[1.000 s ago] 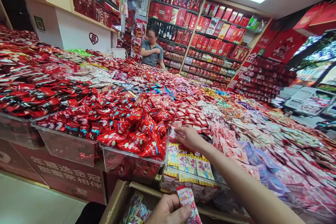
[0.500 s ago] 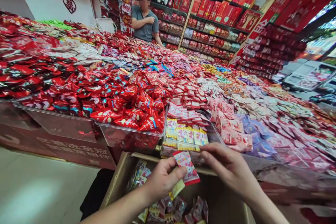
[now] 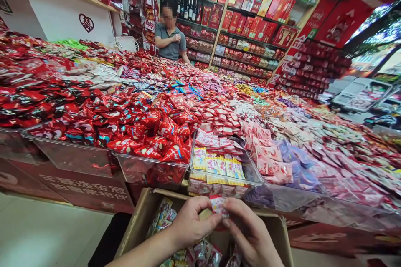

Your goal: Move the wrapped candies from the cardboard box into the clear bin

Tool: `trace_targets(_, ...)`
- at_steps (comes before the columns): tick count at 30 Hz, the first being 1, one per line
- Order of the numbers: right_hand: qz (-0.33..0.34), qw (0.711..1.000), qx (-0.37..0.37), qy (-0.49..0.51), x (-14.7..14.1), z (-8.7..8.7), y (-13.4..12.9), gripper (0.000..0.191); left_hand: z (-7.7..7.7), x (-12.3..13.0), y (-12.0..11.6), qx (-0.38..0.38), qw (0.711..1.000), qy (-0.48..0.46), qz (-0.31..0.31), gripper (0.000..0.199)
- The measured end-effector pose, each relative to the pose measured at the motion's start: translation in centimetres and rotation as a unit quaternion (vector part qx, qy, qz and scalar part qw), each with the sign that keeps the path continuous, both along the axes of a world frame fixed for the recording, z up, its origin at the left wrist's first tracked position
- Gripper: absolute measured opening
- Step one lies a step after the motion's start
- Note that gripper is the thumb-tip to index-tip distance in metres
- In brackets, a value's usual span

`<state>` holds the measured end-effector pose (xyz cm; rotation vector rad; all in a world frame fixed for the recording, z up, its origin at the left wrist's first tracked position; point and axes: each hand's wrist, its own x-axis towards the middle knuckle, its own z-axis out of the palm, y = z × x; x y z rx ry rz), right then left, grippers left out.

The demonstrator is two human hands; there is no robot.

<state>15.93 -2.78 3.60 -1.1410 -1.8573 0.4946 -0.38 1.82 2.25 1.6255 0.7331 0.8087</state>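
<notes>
My left hand (image 3: 192, 220) pinches a small pink-and-white candy packet (image 3: 217, 205) with red ends. A pale yellow packet (image 3: 205, 215) shows under the same fingers, mostly hidden. The right edge of the pink packet is between the thumb and fingers of my right hand (image 3: 249, 227), so both hands grip it. Below them stands an open cardboard box (image 3: 140, 206) with several wrapped candies (image 3: 203, 252) inside. Just beyond the box, a clear plastic bin (image 3: 255, 177) holds yellow-and-white packets (image 3: 216, 164) in rows and red-and-white ones behind.
Bins heaped with red packets (image 3: 150, 144) lie to the left, and pink and purple packets (image 3: 275, 167) to the right. A person (image 3: 171, 37) stands behind the display. Shelves of red boxes (image 3: 247, 23) rise at the back. Tiled floor (image 3: 46, 229) shows at lower left.
My right hand has moved left and down and closed on the pink packet in my left hand. The view has tilted up slightly, with the bins appearing lower.
</notes>
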Motion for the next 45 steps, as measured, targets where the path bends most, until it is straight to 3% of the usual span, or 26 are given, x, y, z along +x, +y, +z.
trace_targets(2,0.024,1.000,0.001,-0.011,0.2,0.1,-0.1,0.024,0.0,-0.1,-0.1,0.064,0.997,0.047,-0.004,0.021)
trace_targets(6,-0.040,0.987,-0.126,0.091,0.4,-0.5,-0.4,0.020,-0.7,0.0,-0.3,0.152,0.983,0.094,-0.027,0.016)
trace_targets(9,-0.061,0.962,-0.184,0.191,0.2,-1.3,-0.7,0.019,-1.0,0.2,-0.6,0.153,0.982,0.109,-0.030,0.016)
trace_targets(13,-0.037,0.940,-0.177,0.289,0.1,-2.3,-0.8,0.015,-0.5,0.3,-0.8,0.088,0.991,0.101,-0.010,0.021)
trace_targets(16,0.018,0.963,-0.143,0.228,0.4,-2.8,-0.9,0.007,-0.4,0.2,-0.7,0.032,0.997,0.072,-0.009,0.024)
trace_targets(18,0.032,0.975,-0.132,0.177,0.9,-2.2,-0.8,0.006,-0.5,0.2,-0.5,0.019,0.999,0.041,-0.013,0.026)
trace_targets(22,-0.018,0.985,-0.122,0.121,2.2,1.8,1.3,0.007,-1.1,0.1,-0.4,0.022,0.999,0.034,0.034,0.026)
trace_targets(25,-0.089,0.986,-0.124,0.067,3.1,5.4,6.3,0.017,-1.4,0.0,-0.5,0.029,0.995,0.067,0.068,0.024)
trace_targets(27,-0.104,0.986,-0.131,0.007,3.3,6.9,10.7,0.019,-1.4,0.0,-0.6,0.052,0.994,0.074,0.068,0.022)
trace_targets(30,-0.157,0.974,-0.124,-0.107,2.9,7.5,16.6,0.017,-1.1,0.0,-0.6,0.096,0.992,0.071,0.042,0.021)
trace_targets(33,-0.183,0.950,-0.117,-0.223,1.7,7.1,19.4,0.015,-1.5,0.2,-0.2,0.122,0.991,0.059,0.016,0.021)
trace_targets(39,-0.164,0.934,-0.065,-0.311,-0.1,6.2,19.8,0.018,-3.0,0.5,0.6,0.139,0.989,0.033,-0.035,0.023)
trace_targets(42,-0.158,0.927,-0.042,-0.338,-0.2,6.3,19.7,0.018,-2.6,0.2,0.3,0.128,0.992,0.014,-0.003,0.021)
trace_targets(45,-0.153,0.939,-0.003,-0.307,-0.1,7.0,17.4,0.016,-1.7,-0.1,-0.2,0.032,0.997,-0.055,0.045,0.026)
